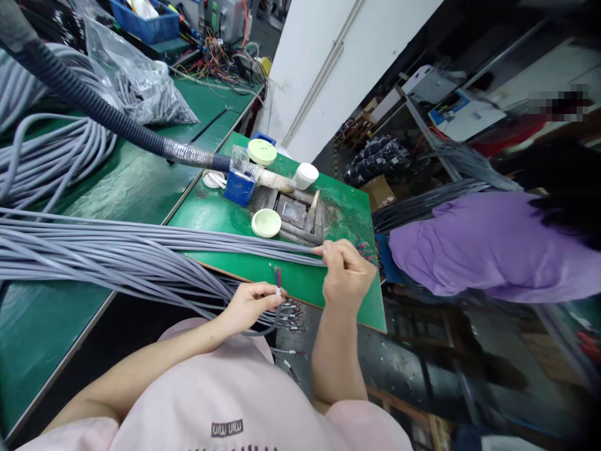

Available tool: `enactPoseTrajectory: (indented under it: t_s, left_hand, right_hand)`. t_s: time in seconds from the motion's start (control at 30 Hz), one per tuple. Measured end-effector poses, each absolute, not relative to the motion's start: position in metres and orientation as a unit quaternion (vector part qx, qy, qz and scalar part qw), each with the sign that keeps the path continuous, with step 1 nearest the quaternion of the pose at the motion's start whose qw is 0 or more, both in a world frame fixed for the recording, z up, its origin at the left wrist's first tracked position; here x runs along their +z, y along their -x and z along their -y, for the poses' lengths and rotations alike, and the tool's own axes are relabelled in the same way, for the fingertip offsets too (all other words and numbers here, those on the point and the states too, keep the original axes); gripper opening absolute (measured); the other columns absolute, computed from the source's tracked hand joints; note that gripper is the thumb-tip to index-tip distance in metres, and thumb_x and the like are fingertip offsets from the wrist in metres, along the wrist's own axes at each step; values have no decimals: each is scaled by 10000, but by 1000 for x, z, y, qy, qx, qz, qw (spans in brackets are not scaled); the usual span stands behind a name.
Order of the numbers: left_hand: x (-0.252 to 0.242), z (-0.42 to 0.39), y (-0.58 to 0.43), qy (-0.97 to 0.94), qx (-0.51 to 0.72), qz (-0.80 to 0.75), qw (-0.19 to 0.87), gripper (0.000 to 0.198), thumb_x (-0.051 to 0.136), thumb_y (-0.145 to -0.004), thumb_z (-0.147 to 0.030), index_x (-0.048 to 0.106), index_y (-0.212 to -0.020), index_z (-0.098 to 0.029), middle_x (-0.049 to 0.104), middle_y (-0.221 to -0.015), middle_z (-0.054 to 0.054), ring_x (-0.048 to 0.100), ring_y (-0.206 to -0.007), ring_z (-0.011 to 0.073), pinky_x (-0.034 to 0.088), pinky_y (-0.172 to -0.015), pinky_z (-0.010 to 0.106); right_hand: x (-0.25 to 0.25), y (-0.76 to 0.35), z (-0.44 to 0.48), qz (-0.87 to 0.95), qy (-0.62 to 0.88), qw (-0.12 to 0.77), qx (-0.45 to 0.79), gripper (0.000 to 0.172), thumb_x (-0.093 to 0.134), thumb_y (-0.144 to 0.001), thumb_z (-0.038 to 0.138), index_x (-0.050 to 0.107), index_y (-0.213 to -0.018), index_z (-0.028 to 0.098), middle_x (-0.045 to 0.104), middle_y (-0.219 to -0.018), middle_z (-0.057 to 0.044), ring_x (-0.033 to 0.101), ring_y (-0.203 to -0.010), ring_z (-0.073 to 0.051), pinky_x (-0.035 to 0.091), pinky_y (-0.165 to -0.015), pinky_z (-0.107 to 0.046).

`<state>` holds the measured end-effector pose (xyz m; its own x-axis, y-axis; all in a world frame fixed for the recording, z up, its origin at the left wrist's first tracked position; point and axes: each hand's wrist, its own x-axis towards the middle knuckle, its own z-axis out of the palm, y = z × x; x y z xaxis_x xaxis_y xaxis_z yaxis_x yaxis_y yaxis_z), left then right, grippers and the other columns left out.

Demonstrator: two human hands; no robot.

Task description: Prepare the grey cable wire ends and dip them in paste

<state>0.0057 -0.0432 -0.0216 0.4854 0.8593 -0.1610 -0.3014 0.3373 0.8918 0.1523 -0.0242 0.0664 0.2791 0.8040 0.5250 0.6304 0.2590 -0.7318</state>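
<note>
The single grey cable is pinched between the thumb and fingertips of the left hand, just off the near edge of the green board. Its sheath is stripped at the tip, and thin red, blue and green cores stand up above the fingers. From the grip, the cable curls down in a short loop. The right hand is well closed too, thumb and forefinger clamped on the cable bundle near the board's near right corner. The bundle is a thick sheaf of matching grey cables that crosses the desk from its left edge, and coloured core ends fan out past the knuckles. More stripped ends hang below the board's near edge, between the two hands. The only writing is small dark lettering on the person's pink shirt, seen upside down – it seems to read "miu miu". In the middle of the board sits a dark metal tray with a pale green lid touching its left side. At the far edge are a blue box, a second lid and a white cup. A corrugated hose reaches in from the far left. A co-worker in purple bends off the right side.
</note>
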Motion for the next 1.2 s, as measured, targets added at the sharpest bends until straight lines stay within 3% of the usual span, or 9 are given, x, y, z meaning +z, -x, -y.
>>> enactPoseTrajectory:
  t_s: [0.17,0.53,0.83,1.03,1.2]
  left_hand:
    - [-17,43,-4,-428,395,-319,748,231,745,-671,-366,735,-732,-144,643,-632,14,545,-596,123,457,-624,256]
    - [-17,51,-2,-358,401,-312,783,284,783,-636,-382,749,-789,-144,689,-684,28,578,-583,106,484,-625,248]
    - [-13,38,3,-247,400,-281,837,324,809,-624,-328,743,-872,-130,723,-773,62,641,-648,120,535,-625,236]
    - [-13,29,7,-299,378,-269,834,332,779,-669,-347,739,-911,-124,720,-781,66,625,-642,113,517,-651,240]
    - [-13,26,10,-408,340,-251,809,283,732,-719,-381,742,-854,-133,715,-790,61,603,-657,115,495,-683,250]
  right_hand:
    - [58,-147,43,712,571,378,157,65,670,-760,263,680,-718,215,604,-667,3,552,-628,-137,453,-603,-275]
    - [35,-143,64,619,536,535,209,89,648,-781,203,687,-703,222,644,-669,8,572,-598,-130,463,-582,-280]
    - [22,-158,68,664,497,532,169,154,616,-799,153,724,-851,250,661,-720,-16,583,-686,-162,475,-630,-321]
    - [34,-160,54,675,503,494,217,148,613,-802,171,724,-856,253,655,-754,-20,586,-716,-162,475,-668,-315]
    - [60,-155,35,641,556,386,361,150,667,-734,242,729,-865,205,585,-527,38,475,-474,-95,396,-490,-233]
